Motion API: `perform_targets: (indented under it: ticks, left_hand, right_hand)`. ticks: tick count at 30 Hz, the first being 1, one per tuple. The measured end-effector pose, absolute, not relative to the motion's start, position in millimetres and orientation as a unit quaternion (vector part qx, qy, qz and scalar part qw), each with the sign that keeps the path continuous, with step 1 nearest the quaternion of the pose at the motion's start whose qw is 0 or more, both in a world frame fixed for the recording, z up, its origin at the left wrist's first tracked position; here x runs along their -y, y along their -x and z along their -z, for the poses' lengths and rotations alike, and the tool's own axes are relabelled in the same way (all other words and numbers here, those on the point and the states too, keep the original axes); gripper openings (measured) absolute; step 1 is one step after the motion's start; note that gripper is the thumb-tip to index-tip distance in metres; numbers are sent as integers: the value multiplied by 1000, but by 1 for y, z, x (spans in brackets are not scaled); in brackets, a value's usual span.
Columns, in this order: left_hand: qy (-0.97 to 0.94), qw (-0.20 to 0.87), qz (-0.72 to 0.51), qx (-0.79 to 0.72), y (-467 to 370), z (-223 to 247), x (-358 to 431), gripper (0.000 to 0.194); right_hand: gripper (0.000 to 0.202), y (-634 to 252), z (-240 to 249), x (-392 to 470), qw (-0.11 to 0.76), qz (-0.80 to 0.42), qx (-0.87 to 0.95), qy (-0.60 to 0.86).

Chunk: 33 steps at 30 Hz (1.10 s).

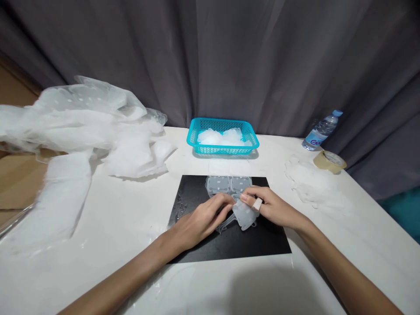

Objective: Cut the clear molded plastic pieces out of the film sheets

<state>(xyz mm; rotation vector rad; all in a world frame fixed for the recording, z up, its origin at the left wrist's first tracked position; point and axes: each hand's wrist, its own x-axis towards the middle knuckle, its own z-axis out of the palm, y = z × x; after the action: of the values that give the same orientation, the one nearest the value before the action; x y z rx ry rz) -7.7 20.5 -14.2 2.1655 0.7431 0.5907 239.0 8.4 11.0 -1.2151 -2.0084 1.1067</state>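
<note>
A translucent whitish sheet with rounded square sections (219,184) lies over the upper part of a black mat (210,245). My left hand (206,218) is closed at the sheet's lower edge, thumb and forefinger pinched together on it. Close beside it, my right hand (271,205) is closed on a loose translucent piece (246,214), which is lifted and folded toward me. A pale band or wrap (257,204) shows on a finger of the right hand. Thin strips trail below the left fingertips on the mat.
A turquoise basket (223,149) holding white pieces stands behind the mat. White sheets (98,131) are piled at left, beside cardboard. At right are a water bottle (320,133), a tape roll (330,162) and clear scraps (311,183).
</note>
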Motion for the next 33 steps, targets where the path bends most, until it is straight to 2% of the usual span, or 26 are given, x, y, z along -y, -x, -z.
perform_targets:
  ticks: [9,19,22,25,29,33]
  left_hand:
    - [-786,474,-261,-298,4,10,-26,28]
    - [-771,487,-275,-304,1,5,-25,21]
    - [-770,489,-280,-299,1,4,-25,15]
    - [-779,479,-286,-286,2,3,-25,12]
    - [-806,430,-300,-274,4,5,-22,7]
    - [-806,358,-356,-310,4,6,-14,3]
  right_hand:
    - [37,-243,-14,-7,257,-407,762,434]
    - [17,-246,-18,-3,280,-344,791,421]
    - [4,-248,-20,-1,282,-321,801,418]
    - [7,-249,-22,1,292,-296,811,412]
    - [5,-246,-24,8,308,-195,849,382]
    - [11,-235,-19,20,310,3,882,355]
